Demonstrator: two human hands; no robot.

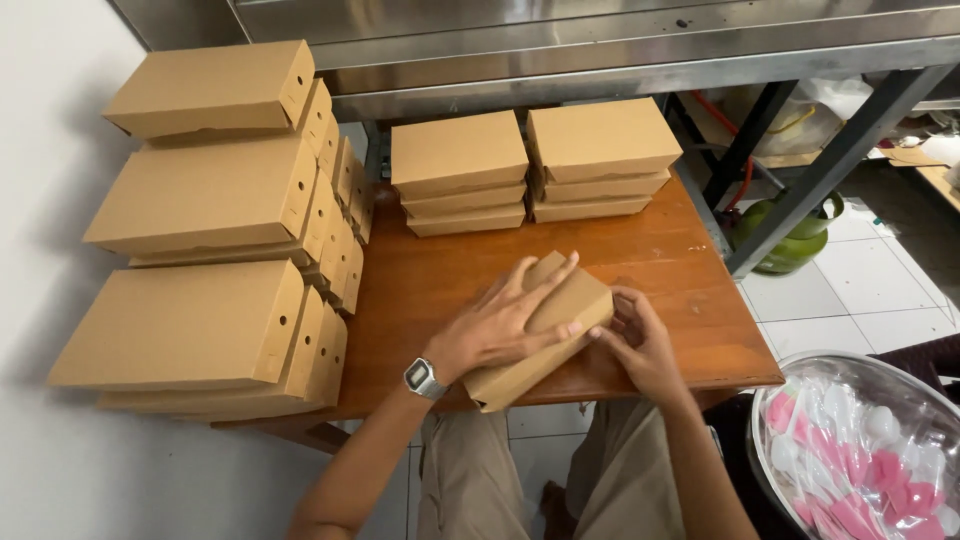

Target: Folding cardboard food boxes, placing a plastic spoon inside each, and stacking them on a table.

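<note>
Head view, looking down on a reddish-brown wooden table [440, 290], taken here as landmark for all positions.

Near front edge of table: one flat rectangular brown cardboard box [545, 335], lid down, lying askew with one corner overhanging the edge. Left hand [500, 320] spread flat across the lid, fingers extended, palm pressing downward; grey digital wristwatch [424, 378] on that wrist. Right hand [640, 340] curled against the right end of the same box, fingertips tucked at its side; gripping the box end, exact finger position partly hidden.

At back of table, centre: two neat stacks of closed brown cardboard boxes [530, 165], side by side and touching, three boxes visible in each.

Along left side of table, against a white wall [50, 200]: taller rows of identical brown boxes with small round side holes [215, 230], piled in three tiers, overhanging the table's left edge.

Behind and above table: stainless-steel counter [600, 40] on dark metal legs. Right of table, on white floor tiles: green gas cylinder [790, 235]. Below table's right front corner: round metal basin of wrapped pink-and-white plastic spoons [860, 450]. Beneath front edge: knees in beige trousers [470, 480].
</note>
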